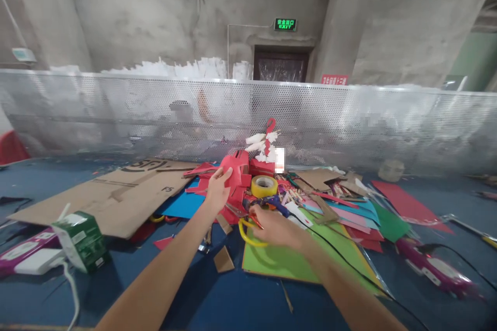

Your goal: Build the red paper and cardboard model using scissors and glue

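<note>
My left hand [218, 190] reaches forward and grips a red folded-paper construction [237, 173] at its left side, fingers curled round its edge. My right hand [276, 226] is closed on the yellow handles of a pair of scissors [248, 232], just above a green sheet [279, 261]. A yellow roll of tape [264, 185] stands between the red piece and my right hand. Behind it rises a white and red paper figure [264, 145].
Flat cardboard [112, 194] lies at the left, with a green carton [82, 240] and a white and purple box [27, 253] nearer me. Coloured sheets and sticks [349, 209] pile at the right, beside a purple glue gun [430, 268] with a black cord. A perforated metal screen [349, 119] closes the table's far side.
</note>
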A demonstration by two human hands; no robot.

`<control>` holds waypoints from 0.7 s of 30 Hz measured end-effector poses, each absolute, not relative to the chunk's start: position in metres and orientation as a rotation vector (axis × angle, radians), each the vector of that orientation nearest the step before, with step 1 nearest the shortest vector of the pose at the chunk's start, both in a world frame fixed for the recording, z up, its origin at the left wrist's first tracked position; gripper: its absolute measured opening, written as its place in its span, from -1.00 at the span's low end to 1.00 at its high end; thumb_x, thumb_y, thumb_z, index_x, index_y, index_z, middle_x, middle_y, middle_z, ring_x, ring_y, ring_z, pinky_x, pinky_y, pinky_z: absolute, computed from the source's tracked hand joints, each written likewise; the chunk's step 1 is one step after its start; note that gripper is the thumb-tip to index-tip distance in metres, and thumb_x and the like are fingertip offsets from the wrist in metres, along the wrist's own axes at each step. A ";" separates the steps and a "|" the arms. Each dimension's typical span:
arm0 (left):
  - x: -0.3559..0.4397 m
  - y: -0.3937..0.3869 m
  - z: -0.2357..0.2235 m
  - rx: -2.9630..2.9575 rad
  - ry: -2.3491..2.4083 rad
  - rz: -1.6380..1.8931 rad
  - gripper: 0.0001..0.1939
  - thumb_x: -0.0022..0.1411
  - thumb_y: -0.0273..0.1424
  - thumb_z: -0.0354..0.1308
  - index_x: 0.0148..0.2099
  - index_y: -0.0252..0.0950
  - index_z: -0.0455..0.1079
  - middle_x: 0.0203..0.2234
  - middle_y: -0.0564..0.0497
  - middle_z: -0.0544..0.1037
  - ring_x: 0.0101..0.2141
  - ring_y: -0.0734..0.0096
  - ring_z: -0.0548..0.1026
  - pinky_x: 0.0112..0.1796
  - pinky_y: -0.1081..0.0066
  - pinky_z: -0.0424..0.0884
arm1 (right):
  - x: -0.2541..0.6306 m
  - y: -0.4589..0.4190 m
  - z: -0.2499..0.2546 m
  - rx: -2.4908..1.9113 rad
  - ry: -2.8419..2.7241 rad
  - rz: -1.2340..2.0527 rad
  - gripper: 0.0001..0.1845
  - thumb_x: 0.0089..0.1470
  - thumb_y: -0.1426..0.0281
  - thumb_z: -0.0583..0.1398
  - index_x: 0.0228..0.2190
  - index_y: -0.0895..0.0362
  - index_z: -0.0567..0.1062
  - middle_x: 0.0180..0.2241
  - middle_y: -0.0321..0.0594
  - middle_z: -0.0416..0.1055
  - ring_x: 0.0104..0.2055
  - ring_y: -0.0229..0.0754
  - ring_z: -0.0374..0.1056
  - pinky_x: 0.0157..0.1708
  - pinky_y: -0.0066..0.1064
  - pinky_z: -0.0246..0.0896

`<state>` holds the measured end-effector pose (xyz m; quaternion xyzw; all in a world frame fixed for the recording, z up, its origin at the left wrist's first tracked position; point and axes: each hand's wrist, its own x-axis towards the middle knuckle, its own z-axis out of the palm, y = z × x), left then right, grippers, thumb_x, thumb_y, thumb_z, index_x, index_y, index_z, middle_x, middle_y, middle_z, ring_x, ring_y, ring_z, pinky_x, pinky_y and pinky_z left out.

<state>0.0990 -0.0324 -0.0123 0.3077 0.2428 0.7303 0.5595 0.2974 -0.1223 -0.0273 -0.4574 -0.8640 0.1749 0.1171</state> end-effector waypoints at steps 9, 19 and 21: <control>0.095 -0.039 -0.002 0.652 0.686 1.865 -0.66 0.06 -0.40 0.47 -0.23 -0.24 0.35 -0.43 0.11 0.61 -0.52 0.49 0.55 -0.46 0.48 0.48 | 0.335 -0.100 -0.014 -0.970 -1.838 1.420 -0.41 0.03 0.15 0.39 0.03 0.11 0.40 -0.40 -0.35 0.40 -0.48 -0.31 0.29 -0.48 -0.46 0.15; 0.105 -0.034 -0.010 0.776 0.967 2.025 -0.62 0.06 -0.17 0.45 -0.24 -0.25 0.39 -0.39 0.08 0.53 -0.35 0.45 0.52 -0.32 0.46 0.43 | 0.312 -0.102 -0.034 -0.753 -1.519 1.657 -0.42 -0.09 0.22 0.43 -0.12 0.00 0.28 -0.55 -0.51 0.25 -0.62 -0.38 0.11 -0.64 -0.55 0.04; 0.107 -0.033 -0.013 0.856 0.956 2.039 -0.60 0.04 -0.11 0.44 -0.29 -0.28 0.42 -0.42 0.07 0.53 -0.38 0.45 0.50 -0.33 0.45 0.42 | 0.305 -0.104 -0.039 -0.791 -1.555 1.578 -0.42 -0.07 0.10 0.43 -0.15 0.00 0.29 -0.59 -0.50 0.22 -0.64 -0.34 0.11 -0.68 -0.53 0.01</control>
